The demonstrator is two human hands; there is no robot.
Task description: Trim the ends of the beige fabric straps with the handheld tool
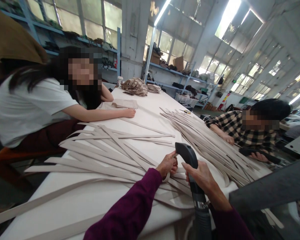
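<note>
Now left hand pinches a beige strap — right hand grips black tool

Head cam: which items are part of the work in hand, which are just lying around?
In hand:
- left hand pinching the end of a beige fabric strip
- right hand gripping a black handheld tool

Lying about:
- fanned pile of beige strips by a co-worker in a checked shirt
- heap of folded tan pieces at the far end
- white table

Strips fanned across the table, more strips to their right, a folded pile at the far end, shelves behind.
</note>
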